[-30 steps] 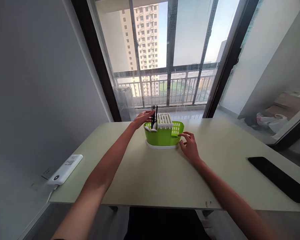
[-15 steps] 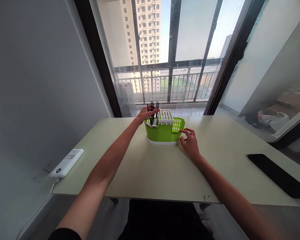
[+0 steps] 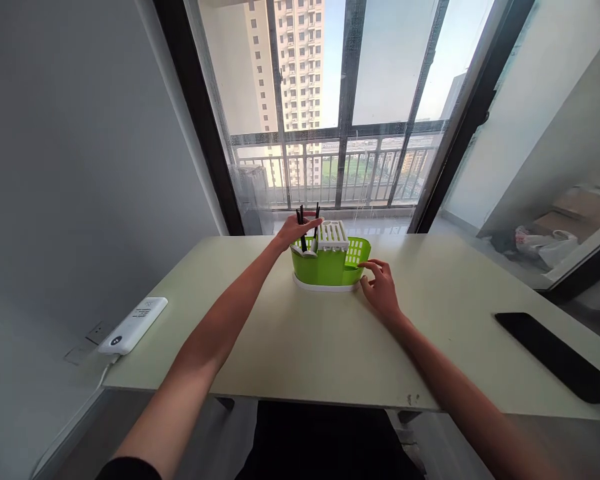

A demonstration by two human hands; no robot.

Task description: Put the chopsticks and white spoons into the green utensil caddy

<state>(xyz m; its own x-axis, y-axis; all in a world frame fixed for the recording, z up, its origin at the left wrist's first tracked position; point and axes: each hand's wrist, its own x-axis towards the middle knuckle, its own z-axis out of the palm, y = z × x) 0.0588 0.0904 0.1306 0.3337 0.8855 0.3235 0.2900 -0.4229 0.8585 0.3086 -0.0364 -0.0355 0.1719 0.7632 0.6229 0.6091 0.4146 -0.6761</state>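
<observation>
A green plastic cutlery holder (image 3: 327,270) with a white base stands on the table, a white slotted rack (image 3: 333,233) across its top. Black chopsticks (image 3: 303,233) rise from its left compartment. White spoons (image 3: 310,253) lean over the front rim there. My left hand (image 3: 289,231) is closed about the chopsticks from the left, its thumb in front and its other fingers partly hidden behind them. At the right end of the holder, my right hand (image 3: 381,285) has curled fingers against the rim and the thumb low near the base.
The pale table (image 3: 300,347) carries a white power bank (image 3: 134,327) with a cable at the left and a flat black object (image 3: 555,353) at the right. Behind the table stands a glass sliding door (image 3: 350,120); a wall (image 3: 105,167) closes the left side.
The chopsticks, spread apart before, now stand bunched closer together in my left hand. My right hand stays at the holder's right end. The view has shifted slightly.
</observation>
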